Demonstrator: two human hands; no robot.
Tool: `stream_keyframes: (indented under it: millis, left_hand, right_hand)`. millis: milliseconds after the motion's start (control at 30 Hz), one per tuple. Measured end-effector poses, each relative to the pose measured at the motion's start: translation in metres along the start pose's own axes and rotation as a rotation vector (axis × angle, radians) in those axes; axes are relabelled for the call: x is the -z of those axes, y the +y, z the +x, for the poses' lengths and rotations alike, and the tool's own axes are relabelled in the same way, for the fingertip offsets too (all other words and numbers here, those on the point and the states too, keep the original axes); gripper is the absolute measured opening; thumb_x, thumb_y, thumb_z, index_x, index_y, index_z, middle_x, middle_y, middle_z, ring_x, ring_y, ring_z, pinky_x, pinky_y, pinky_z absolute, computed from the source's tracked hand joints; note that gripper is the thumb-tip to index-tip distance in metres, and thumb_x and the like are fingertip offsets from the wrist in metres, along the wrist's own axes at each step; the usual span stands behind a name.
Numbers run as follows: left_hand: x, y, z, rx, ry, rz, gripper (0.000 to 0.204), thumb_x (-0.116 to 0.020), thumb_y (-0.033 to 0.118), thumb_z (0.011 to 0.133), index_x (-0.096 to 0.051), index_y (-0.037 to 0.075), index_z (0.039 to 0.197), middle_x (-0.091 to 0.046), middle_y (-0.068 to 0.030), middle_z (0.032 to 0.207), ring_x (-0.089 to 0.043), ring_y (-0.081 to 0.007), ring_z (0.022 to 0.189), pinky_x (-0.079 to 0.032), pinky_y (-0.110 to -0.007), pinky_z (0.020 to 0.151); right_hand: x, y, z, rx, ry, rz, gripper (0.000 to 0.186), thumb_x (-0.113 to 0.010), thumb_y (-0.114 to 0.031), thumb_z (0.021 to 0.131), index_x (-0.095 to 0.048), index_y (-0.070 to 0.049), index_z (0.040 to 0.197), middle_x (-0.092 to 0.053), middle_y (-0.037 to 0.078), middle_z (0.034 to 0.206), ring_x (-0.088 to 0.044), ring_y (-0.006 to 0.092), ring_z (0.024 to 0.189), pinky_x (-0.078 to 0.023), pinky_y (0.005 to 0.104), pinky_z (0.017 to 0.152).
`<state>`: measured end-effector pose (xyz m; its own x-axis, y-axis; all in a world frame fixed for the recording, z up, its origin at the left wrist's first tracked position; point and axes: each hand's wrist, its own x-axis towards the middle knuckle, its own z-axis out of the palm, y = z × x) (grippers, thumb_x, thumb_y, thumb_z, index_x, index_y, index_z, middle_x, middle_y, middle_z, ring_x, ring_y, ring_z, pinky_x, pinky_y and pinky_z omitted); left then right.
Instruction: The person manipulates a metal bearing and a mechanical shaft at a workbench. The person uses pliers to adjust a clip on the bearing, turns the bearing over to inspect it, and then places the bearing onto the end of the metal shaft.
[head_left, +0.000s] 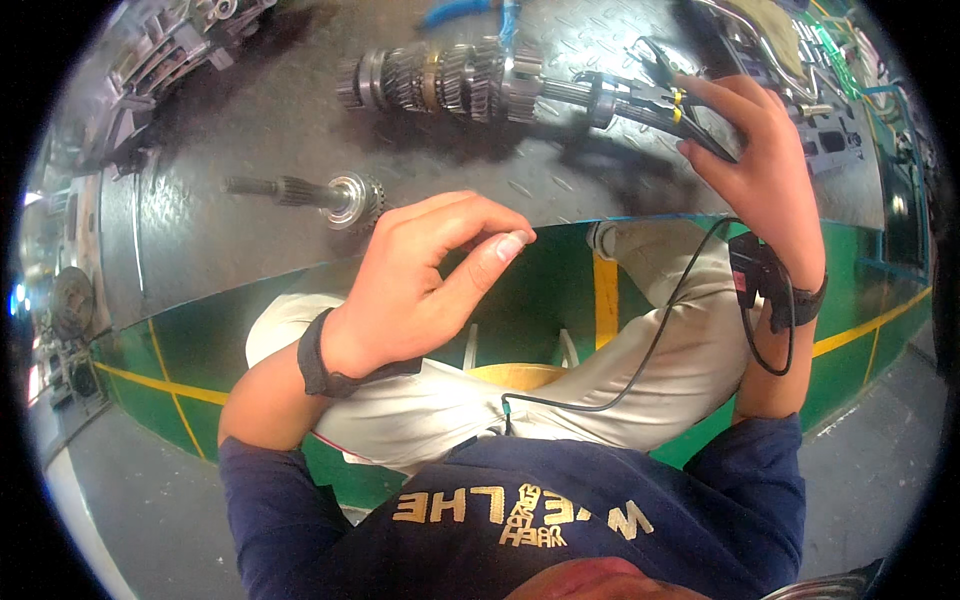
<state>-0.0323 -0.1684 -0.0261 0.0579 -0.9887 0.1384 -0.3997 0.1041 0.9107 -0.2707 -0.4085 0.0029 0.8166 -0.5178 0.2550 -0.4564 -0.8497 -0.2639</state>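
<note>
A steel shaft stacked with several gears (440, 80) lies across the upper middle of the metal worktop, its splined end pointing right. At that end, my right hand (750, 165) grips black-handled pliers with yellow bands (690, 125), whose jaws reach to the shaft beside a ring collar (603, 100); their exact contact is unclear. My left hand (430, 275) is held curled above the worktop's front edge, thumb and index tips brought together, with nothing visible in them. Just beyond it rests a smaller splined shaft with a geared end (355, 200).
Metal castings (150, 75) crowd the upper left of the worktop (200, 235), and metal parts (830, 140) sit at right. A blue object (450, 12) lies at the back. A black cable (610, 408) runs from my right wrist over my lap. Yellow lines (170, 383) cross the green floor.
</note>
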Motion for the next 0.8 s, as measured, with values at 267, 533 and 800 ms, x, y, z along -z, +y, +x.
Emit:
stream_keyframes:
  millis: [267,533,800]
  left_hand:
    - [-0.002,0.003,0.001,0.019,-0.002,-0.01,0.016,-0.062,0.006,0.1,-0.073,-0.004,0.104,-0.075,-0.0149,0.096,-0.072,-0.0234,0.089,-0.055,-0.034,0.082]
    - [-0.02,0.007,0.017,0.018,-0.068,-0.014,0.015,-0.065,0.008,0.099,-0.074,-0.003,0.103,-0.075,-0.015,0.096,-0.072,-0.0249,0.088,-0.054,-0.034,0.08]
    - [-0.067,-0.005,0.045,-0.098,-0.102,0.253,0.027,-0.071,0.014,0.095,-0.071,0.001,0.119,-0.073,-0.0162,0.108,-0.071,-0.0302,0.094,-0.055,-0.038,0.084]
  right_hand:
    - [0.009,0.012,-0.024,-0.122,-0.026,0.118,0.052,-0.078,-0.012,0.077,-0.072,-0.007,0.128,-0.067,0.015,0.109,-0.061,0.0347,0.102,-0.049,0.0395,0.094]
    - [0.026,0.055,-0.059,-0.248,-0.055,0.22,0.057,-0.076,-0.008,0.075,-0.071,-0.005,0.132,-0.066,0.013,0.108,-0.062,0.0254,0.1,-0.048,0.0343,0.093]
    - [0.018,0.071,-0.084,-0.3,0.0,0.231,0.052,-0.077,-0.009,0.077,-0.073,-0.007,0.129,-0.07,0.016,0.113,-0.068,0.0295,0.105,-0.051,0.0354,0.097]
